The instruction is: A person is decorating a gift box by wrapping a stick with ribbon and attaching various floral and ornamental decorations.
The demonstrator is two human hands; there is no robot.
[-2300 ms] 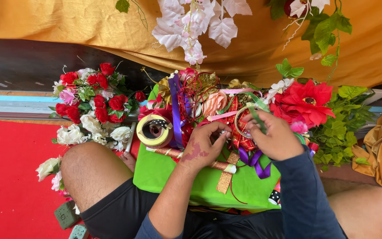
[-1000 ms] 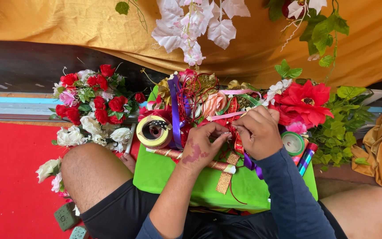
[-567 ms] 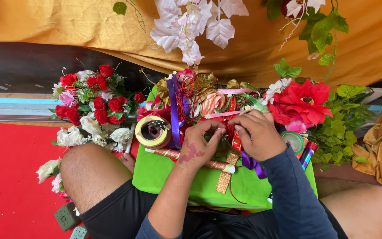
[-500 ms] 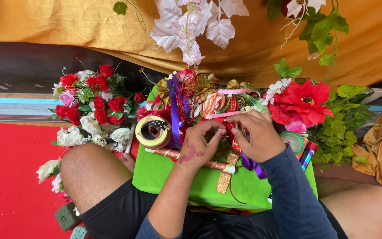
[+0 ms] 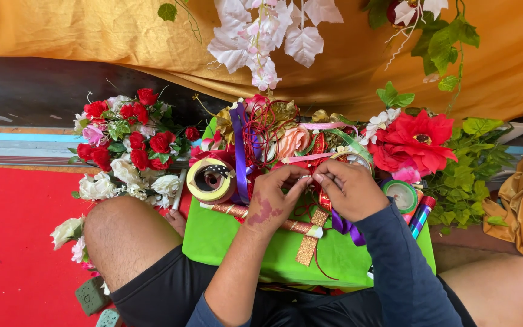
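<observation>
- Red ribbon piece [image 5: 322, 195], thin and shiny, sits pinched between both hands above the green box [image 5: 225, 242] resting on the person's lap.
- Left hand [image 5: 273, 197]: fingers curled, thumb and forefinger closed on the ribbon's left side; reddish stain on the back of the hand.
- Right hand [image 5: 349, 189]: fingertips closed tight on the same ribbon, knuckles up; dark blue sleeve [image 5: 407, 272] covers the arm.
- Fingertips of the two hands meet, touching, just in front of the heap of ribbons and artificial flowers [image 5: 273, 133] on the far edge of the box.
- Yellow tape roll [image 5: 210, 180] lies on the box just left of the left hand.
- Gold glitter strip [image 5: 310, 242] and a red-and-gold rod [image 5: 243, 212] lie on the box under the wrists.
- Purple ribbon [image 5: 343, 223] hangs below the right hand.
- Green-rimmed spool [image 5: 402, 195] sits right of the right hand, beside a large red flower [image 5: 413, 142].
- Bouquet of red and white roses [image 5: 125, 145] stands to the left, on the red floor covering [image 5: 13, 254].
</observation>
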